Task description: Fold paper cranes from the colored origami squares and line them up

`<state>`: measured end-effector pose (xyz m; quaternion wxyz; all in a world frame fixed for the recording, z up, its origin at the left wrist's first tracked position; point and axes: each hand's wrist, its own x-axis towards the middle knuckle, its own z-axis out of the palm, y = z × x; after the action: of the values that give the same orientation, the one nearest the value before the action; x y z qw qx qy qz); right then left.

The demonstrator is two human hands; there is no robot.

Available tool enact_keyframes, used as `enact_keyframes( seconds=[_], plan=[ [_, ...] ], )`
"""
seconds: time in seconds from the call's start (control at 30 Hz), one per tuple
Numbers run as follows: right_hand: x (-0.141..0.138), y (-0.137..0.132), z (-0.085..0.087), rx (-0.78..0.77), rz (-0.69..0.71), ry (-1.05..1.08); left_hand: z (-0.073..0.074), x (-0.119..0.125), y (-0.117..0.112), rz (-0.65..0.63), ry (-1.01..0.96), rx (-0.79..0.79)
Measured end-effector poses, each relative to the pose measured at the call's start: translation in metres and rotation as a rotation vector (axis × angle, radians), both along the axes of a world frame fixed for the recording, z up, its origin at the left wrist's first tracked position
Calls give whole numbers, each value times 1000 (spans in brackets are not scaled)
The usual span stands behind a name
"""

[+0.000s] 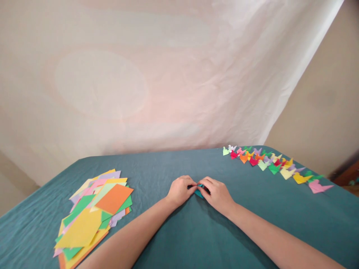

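Note:
My left hand [181, 190] and my right hand [216, 193] meet at the middle of the teal table cloth [157, 168]. Both pinch a small folded piece of teal paper [199, 192] between their fingertips, holding it down on the cloth. Most of the paper is hidden under the fingers. Both forearms reach in from the bottom edge.
A loose pile of coloured paper squares [94, 209] lies at the left, orange and yellow sheets on top. A row of several small folded paper figures [276, 164] in many colours runs along the far right edge. A pale cloth backdrop [140, 74] hangs behind the table.

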<state>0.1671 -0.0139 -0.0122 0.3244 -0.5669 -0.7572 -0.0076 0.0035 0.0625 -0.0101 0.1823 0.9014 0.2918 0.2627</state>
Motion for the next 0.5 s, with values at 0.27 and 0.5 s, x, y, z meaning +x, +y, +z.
enact_keyframes(
  seconds=[0.27, 0.5],
  plan=[
    [-1, 0, 1, 2, 8, -48, -1, 0, 0, 19, 21, 7],
    [-1, -1, -1, 35, 13, -8, 0, 0, -1, 43, 35, 14]
  ],
)
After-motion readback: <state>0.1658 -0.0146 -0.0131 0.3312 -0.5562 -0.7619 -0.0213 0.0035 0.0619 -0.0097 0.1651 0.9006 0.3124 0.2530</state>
